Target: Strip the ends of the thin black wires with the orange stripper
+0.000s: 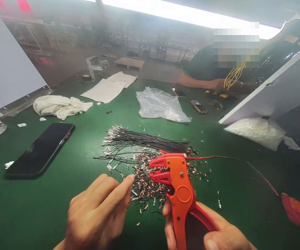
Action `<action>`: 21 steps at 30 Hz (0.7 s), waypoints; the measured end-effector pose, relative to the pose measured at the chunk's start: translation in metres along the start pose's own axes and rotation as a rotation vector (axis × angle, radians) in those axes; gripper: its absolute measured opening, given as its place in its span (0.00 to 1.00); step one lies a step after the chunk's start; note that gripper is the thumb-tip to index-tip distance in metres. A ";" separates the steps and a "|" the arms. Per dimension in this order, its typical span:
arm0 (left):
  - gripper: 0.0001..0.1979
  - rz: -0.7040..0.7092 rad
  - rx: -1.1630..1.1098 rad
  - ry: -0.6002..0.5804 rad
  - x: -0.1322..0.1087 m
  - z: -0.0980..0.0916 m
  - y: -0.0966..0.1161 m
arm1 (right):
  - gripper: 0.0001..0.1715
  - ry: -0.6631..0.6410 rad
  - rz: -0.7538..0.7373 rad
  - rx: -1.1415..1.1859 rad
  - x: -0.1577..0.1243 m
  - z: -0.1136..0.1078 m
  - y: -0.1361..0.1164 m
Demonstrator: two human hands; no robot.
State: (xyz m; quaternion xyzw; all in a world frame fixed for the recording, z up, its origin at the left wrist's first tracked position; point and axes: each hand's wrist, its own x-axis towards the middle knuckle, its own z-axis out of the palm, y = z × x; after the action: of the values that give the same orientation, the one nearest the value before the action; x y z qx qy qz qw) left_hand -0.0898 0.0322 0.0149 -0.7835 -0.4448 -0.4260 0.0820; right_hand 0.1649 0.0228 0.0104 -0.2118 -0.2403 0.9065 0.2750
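My right hand (212, 232) grips the handles of an orange wire stripper (177, 184), whose jaws point left over a heap of cut wire scraps (150, 180). My left hand (100, 211) sits just left of the jaws with thumb and forefinger pinched together; what they pinch is too small to make out. Behind the scraps lies a bundle of thin black wires (147, 140) with stripped ends. A red wire (217, 158) runs right from the stripper's head.
On the green table (61, 194) lie a black phone (40, 149), a white cloth (60, 106), papers (105, 88), a clear plastic bag (160, 104) and a white bag (259, 132). A co-worker's arm (204, 82) rests across the table holding yellow wires (231, 78). A white board (272, 90) leans at right.
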 end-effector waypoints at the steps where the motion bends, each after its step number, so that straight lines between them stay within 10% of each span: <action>1: 0.13 0.005 -0.009 -0.004 0.000 0.000 0.000 | 0.39 -0.001 0.001 -0.004 0.000 0.000 0.000; 21: 0.09 0.005 0.006 -0.029 -0.004 0.005 -0.003 | 0.38 0.049 -0.009 0.017 -0.001 0.000 0.001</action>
State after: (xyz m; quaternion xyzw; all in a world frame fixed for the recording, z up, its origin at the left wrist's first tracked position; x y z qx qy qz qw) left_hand -0.0900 0.0337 0.0082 -0.7905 -0.4454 -0.4130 0.0787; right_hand 0.1654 0.0220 0.0103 -0.2305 -0.2267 0.9019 0.2865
